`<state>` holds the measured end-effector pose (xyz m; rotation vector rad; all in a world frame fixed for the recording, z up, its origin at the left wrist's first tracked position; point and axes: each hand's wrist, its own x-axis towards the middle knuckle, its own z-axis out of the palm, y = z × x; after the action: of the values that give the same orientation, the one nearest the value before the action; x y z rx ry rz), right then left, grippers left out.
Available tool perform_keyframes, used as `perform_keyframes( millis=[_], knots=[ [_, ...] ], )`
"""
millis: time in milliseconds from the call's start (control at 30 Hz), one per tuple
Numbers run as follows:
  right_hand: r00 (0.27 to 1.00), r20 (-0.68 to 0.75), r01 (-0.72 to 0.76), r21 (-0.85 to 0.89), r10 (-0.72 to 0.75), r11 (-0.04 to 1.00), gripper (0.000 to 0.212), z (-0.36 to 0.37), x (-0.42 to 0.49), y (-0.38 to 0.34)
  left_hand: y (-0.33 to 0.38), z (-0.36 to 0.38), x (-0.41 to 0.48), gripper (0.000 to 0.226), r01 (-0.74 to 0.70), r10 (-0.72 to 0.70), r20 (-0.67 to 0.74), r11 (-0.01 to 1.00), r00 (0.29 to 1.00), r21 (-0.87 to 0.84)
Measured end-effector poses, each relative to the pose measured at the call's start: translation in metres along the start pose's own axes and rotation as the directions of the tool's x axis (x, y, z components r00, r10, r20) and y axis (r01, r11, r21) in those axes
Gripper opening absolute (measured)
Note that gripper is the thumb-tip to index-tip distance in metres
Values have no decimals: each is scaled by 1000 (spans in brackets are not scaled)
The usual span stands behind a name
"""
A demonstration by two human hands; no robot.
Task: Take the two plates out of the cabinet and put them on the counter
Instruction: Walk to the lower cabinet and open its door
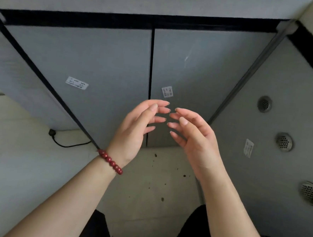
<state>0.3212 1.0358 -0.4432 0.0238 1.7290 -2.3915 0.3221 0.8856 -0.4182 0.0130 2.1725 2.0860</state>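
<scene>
Empty hands (167,128) before shut cabinet (150,72)

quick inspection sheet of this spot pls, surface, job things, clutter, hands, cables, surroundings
surface: counter top edge runs above the doors; its top is out of view
job's things: two grey cabinet doors, left door and right door, both closed; no plates seen
clutter: dark specks on the floor
grippers: left hand and right hand empty, fingers curled, fingertips close together near the door seam
cables: black cable with plug by the left wall
surroundings: side panel with three round vents; paper stickers on doors; red bead bracelet on left wrist
</scene>
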Motion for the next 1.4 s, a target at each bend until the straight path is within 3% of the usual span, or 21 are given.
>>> perform_keyframes(
  millis=[367, 600, 767, 1067, 1400],
  knots=[
    [997, -46, 68, -6, -68, 998, 20, -15, 9, 83, -89, -9, 13, 32, -49, 50, 25, 998, 998, -29],
    [977, -159, 135, -32, -138, 990, 20, 7, -1, 83, -87, -26, 14, 34, -75, 80, 176, 996, 981, -39],
    [963, -210, 161, -42, -166, 986, 24, 23, -8, 70, -66, -40, 15, 33, -82, 92, 205, 995, 974, -58],
    [961, -102, 248, -75, -255, 966, 20, 25, 16, 26, -24, -40, 37, 32, -218, 225, 106, 973, 969, -70],
    [953, 38, 299, 12, -300, 954, 22, 34, 45, -7, 15, -36, 30, 37, -304, 304, -5, 953, 953, 20]
  ],
)
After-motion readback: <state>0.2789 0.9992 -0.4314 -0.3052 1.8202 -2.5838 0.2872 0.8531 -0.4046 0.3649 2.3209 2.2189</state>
